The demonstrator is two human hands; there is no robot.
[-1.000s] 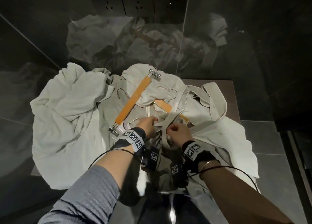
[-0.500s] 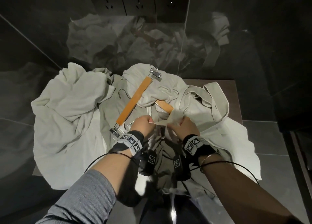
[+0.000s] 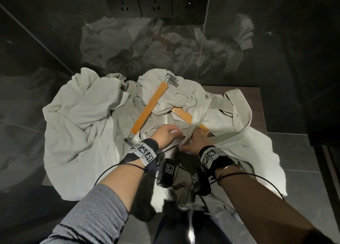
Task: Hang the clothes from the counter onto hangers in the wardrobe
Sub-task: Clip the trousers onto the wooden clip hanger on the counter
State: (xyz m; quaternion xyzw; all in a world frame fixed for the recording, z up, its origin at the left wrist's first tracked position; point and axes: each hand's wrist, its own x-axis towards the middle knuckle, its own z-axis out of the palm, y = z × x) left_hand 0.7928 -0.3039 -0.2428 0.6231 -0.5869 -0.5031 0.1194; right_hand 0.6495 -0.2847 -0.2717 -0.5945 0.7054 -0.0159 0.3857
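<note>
A heap of pale grey-green clothes (image 3: 79,126) covers the dark wooden counter (image 3: 256,96). On top lies a wooden clip hanger (image 3: 150,108), slanting from the far right down to the near left, with metal clips at both ends. A second wooden hanger (image 3: 184,114) lies partly under a garment with long straps (image 3: 237,104). My left hand (image 3: 166,136) and my right hand (image 3: 197,141) are side by side at the near edge of the pile, both closed on a strip of this strapped garment's fabric. The fingertips are hidden in the cloth.
Glossy black wall panels (image 3: 165,41) behind the counter mirror the pile. Grey floor tiles (image 3: 301,151) lie to the right. Black cables run from my wrist bands across the cloth. Part of the garment hangs over the counter's near edge.
Both hands shifted slightly forward and closer together while still gripping the fabric strip. The second hanger's right end is more exposed than before.
</note>
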